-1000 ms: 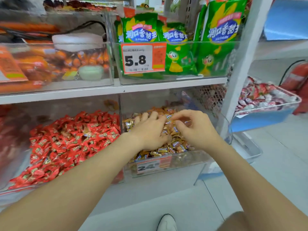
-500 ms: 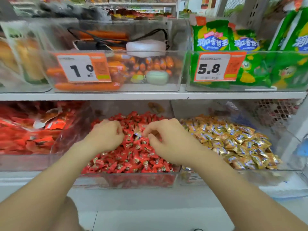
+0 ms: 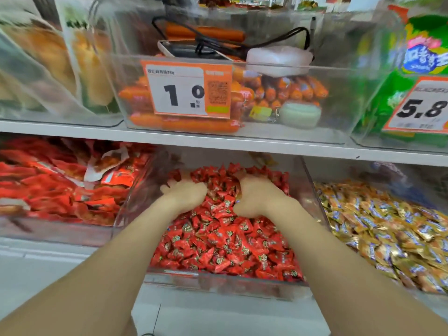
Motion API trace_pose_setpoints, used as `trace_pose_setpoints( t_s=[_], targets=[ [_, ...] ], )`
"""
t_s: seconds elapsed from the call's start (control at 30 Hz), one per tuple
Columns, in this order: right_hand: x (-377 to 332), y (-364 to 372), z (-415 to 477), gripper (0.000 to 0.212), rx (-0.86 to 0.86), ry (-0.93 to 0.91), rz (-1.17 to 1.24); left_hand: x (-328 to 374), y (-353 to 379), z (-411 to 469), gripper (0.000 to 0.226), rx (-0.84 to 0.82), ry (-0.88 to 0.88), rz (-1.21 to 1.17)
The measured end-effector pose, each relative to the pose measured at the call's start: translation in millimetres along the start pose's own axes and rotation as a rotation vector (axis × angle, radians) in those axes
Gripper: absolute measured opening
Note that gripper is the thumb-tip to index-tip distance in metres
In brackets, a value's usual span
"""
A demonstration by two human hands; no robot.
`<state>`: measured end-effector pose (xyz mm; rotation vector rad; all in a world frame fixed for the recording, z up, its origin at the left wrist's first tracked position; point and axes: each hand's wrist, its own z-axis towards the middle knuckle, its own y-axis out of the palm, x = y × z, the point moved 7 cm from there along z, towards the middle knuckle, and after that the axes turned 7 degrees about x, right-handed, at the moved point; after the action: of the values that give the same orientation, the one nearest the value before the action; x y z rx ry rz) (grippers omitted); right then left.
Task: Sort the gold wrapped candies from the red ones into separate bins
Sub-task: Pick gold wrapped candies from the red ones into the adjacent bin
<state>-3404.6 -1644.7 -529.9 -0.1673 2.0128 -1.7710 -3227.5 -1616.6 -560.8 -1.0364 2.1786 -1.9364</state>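
Observation:
A clear bin (image 3: 218,284) on the lower shelf is heaped with red wrapped candies (image 3: 225,241). To its right a second clear bin (image 3: 312,180) holds gold wrapped candies (image 3: 388,234). Both my hands are deep in the red bin, toward its back. My left hand (image 3: 186,194) lies palm down on the pile with its fingertips sunk among the red candies. My right hand (image 3: 257,197) is beside it, its fingers dug into the pile and hidden. No gold candy shows among the red ones around my hands.
Left of the red bin sits a bin of larger red-orange snack packets (image 3: 60,187). The white upper shelf (image 3: 218,139) hangs low over the bins; on it stand a sausage bin with a 1.0 price tag (image 3: 189,90) and green bags (image 3: 412,69).
The view and both hands swung left from the gold bin to the red bin. Both hands have since pushed further back and down into the red pile.

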Motion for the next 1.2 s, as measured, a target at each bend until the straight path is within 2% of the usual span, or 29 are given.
trace_pose_setpoints(
  t_s=[0.13, 0.23, 0.27, 0.37, 0.43, 0.53, 0.6, 0.63, 0.7, 0.77, 0.83, 0.9, 0.97, 1.07, 1.2],
  targets=[
    [0, -2, 9, 0.057, -0.111, 0.046, 0.145, 8, 2, 3, 0.080, 0.038, 0.066, -0.045],
    [-3, 1, 9, 0.071, -0.149, 0.106, 0.262, 13, 11, 6, 0.077, 0.006, 0.080, -0.231],
    [-2, 5, 9, 0.068, -0.159, 0.147, 0.321, 15, 14, 5, 0.079, -0.020, 0.076, -0.297],
    [1, 18, 3, 0.039, -0.267, 0.336, 0.620, 15, 20, 2, 0.084, -0.103, -0.015, -0.485],
    [-2, 22, -2, 0.039, -0.327, 0.399, 0.800, 14, 22, -3, 0.093, -0.159, -0.073, -0.578],
    [2, 30, -2, 0.065, -0.336, 0.365, 0.923, 11, 16, -9, 0.102, -0.159, -0.095, -0.651],
    [-2, 24, -3, 0.084, -0.301, 0.293, 0.976, 13, 8, -13, 0.087, -0.134, -0.069, -0.708],
    [-5, 17, -6, 0.084, -0.287, 0.253, 1.011, 15, 4, -15, 0.081, -0.140, -0.054, -0.741],
    [-8, 0, -16, 0.068, -0.261, 0.189, 1.075, 18, -4, -19, 0.081, -0.159, -0.008, -0.784],
    [-8, -17, -32, 0.067, -0.238, 0.094, 1.046, 21, -10, -30, 0.085, -0.189, 0.080, -0.800],
    [-2, -31, -45, 0.081, -0.136, -0.028, 0.878, 27, -13, -46, 0.083, -0.230, 0.230, -0.750],
    [2, -39, -59, 0.091, -0.055, -0.156, 0.588, 33, -16, -68, 0.068, -0.271, 0.423, -0.585],
    [5, -42, -76, 0.097, -0.050, -0.211, 0.342, 32, -20, -86, 0.047, -0.246, 0.556, -0.326],
    [5, -46, -95, 0.088, -0.022, -0.237, 0.172, 20, -23, -93, 0.037, -0.172, 0.618, -0.052],
    [16, -43, -102, 0.075, 0.036, -0.184, 0.126, 7, -26, -90, 0.036, -0.052, 0.657, 0.052]
  ],
)
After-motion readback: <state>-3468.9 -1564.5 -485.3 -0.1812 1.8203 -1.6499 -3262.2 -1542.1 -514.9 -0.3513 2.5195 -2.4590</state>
